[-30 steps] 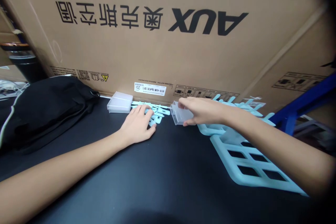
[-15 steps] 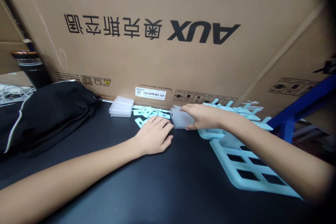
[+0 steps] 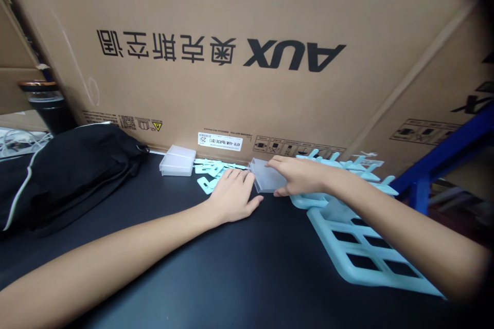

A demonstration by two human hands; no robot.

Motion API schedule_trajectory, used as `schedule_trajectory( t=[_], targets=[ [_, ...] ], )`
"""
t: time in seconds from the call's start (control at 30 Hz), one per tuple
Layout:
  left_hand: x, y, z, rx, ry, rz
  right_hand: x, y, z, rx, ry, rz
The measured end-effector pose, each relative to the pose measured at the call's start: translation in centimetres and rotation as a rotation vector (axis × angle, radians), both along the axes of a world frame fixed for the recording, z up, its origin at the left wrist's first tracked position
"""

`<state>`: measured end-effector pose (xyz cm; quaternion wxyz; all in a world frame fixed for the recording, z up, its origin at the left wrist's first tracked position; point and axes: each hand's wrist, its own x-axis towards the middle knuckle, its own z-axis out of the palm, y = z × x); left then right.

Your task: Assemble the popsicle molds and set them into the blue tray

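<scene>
The right hand (image 3: 299, 177) is resting on a small clear plastic box (image 3: 266, 179), with its fingers (image 3: 276, 162) curled over the top and the thumb pressing low on the near side, so the box is being gripped and tipped with its opening turned toward the left. This box is sitting on the black worktop (image 3: 239, 267) just in front of the big cardboard carton (image 3: 247, 61) that is walling off the back. The left hand (image 3: 235, 195) is lying flat just left of the box, with fingers spread and holding nothing that can be seen, its fingertips touching the box's open side; whether a clip is lying under the palm cannot be told.

Left of the box, a scatter of pale blue plastic clips (image 3: 210, 170) is lying loose on the worktop, and beyond them a second clear box (image 3: 177, 160) is sitting closed. Right of the held box, a pale blue grid rack (image 3: 370, 257) is lying flat, with more blue pieces (image 3: 347, 164) piled behind it.

Judging by the layout, the gathering of clips into the held box is looking only partly done: several clips are remaining outside, and nothing can be made out inside the box. A black bag (image 3: 69, 169) is slumping well to the left.
</scene>
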<state>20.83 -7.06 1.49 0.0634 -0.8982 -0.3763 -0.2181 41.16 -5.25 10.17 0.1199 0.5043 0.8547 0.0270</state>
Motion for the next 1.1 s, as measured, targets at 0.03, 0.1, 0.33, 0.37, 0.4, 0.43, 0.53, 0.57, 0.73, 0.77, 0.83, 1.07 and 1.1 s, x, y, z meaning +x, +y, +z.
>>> schedule_trajectory(
  t=[0.03,0.1,0.33,0.37,0.4,0.43,0.53,0.57,0.73,0.77,0.83,1.07,1.1],
  targets=[
    [0.2,0.3,-0.1,0.003,-0.006,0.012,-0.1,0.0,0.0,-0.005,-0.002,-0.002],
    [0.6,0.8,-0.3,-0.002,-0.015,0.019,-0.1,0.0,0.0,-0.018,-0.002,0.002],
    [0.8,1.4,-0.3,-0.052,0.023,-0.010,0.6,0.2,-0.2,-0.031,0.042,0.042],
    [0.8,1.4,-0.2,-0.058,0.031,-0.015,0.6,0.2,-0.2,-0.033,0.044,0.043],
    [0.8,1.5,-0.2,-0.064,0.039,-0.019,0.7,0.1,-0.1,-0.032,0.048,0.042],
    [0.9,1.5,-0.1,-0.070,0.046,-0.023,0.7,0.0,-0.1,-0.034,0.055,0.041],
    [0.9,1.7,-0.1,-0.066,0.056,-0.031,0.6,-0.3,0.2,-0.046,0.060,0.036],
    [1.0,1.8,-0.1,-0.060,0.058,-0.035,0.5,-0.4,0.3,-0.052,0.053,0.032],
    [0.9,1.9,-0.2,-0.047,0.060,-0.054,0.3,-0.2,0.5,-0.074,0.056,0.018],
    [0.9,1.9,-0.3,-0.047,0.061,-0.056,0.2,0.0,0.5,-0.078,0.063,0.019],
    [0.9,2.0,-0.3,-0.048,0.065,-0.056,-0.1,0.3,0.6,-0.089,0.072,0.024],
    [0.9,2.0,-0.5,-0.073,0.075,-0.056,1.0,-3.5,4.0,0.076,0.191,0.025],
    [0.9,2.0,-0.5,-0.082,0.078,-0.056,1.7,-4.8,4.6,0.126,0.224,0.011]
  ],
)
